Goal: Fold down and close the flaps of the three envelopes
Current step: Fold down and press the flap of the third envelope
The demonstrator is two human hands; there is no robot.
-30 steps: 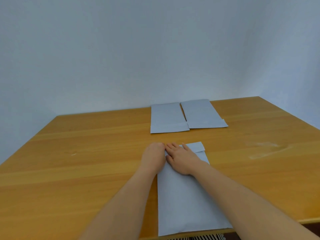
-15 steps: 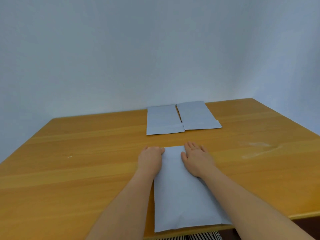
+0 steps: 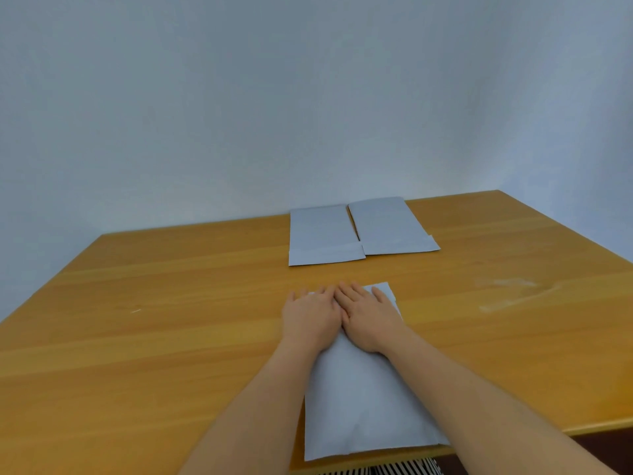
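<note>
A pale grey envelope lies lengthwise in front of me, its near end at the table's front edge. My left hand and my right hand lie flat side by side on its far end, fingers together, pressing down on the flap. Only the far right corner of that end shows past my right hand. Two more grey envelopes lie side by side further back: the left envelope and the right envelope, each with a flap strip along its near edge.
The wooden table stretches wide to the left and right of the envelopes. A pale smudge marks the wood at the right. A plain wall stands behind the table. Striped fabric shows below the front edge.
My hands were apart at the two sides of the near envelope's far end half a second ago. They have come together at its middle and lie flat on it.
</note>
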